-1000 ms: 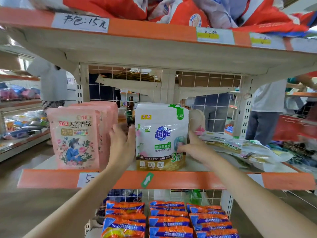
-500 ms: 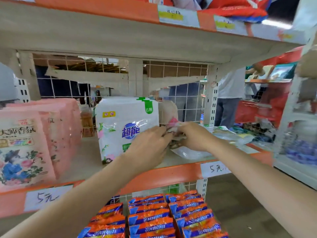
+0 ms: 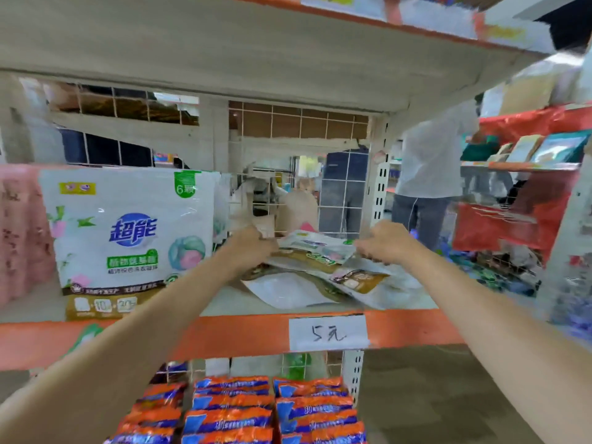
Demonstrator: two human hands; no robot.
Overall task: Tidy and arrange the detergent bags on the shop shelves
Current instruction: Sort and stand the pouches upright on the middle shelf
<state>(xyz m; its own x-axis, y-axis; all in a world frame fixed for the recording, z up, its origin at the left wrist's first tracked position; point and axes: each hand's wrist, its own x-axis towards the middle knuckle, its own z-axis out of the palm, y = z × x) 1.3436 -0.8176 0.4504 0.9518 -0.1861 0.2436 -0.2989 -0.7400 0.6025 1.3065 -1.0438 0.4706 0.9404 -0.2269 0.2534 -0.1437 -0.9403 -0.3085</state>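
Both hands reach into the middle shelf (image 3: pixel 246 334) and grip the same flat detergent bag (image 3: pixel 315 246), the top one of a loose pile of bags (image 3: pixel 323 283) lying toward 3 o'clock of the upright white bag (image 3: pixel 128 238). The left hand (image 3: pixel 248 248) has its fingers curled round the bag's left corner; the right hand (image 3: pixel 386 243) pinches its right edge. The pile's lowest bag reaches close to the orange front lip, by the price label (image 3: pixel 328 333). Open shelf room lies at 12 o'clock, back to the wire grid (image 3: pixel 304 200). At 9 o'clock, pink bags (image 3: pixel 22 232) stand beside the white bag.
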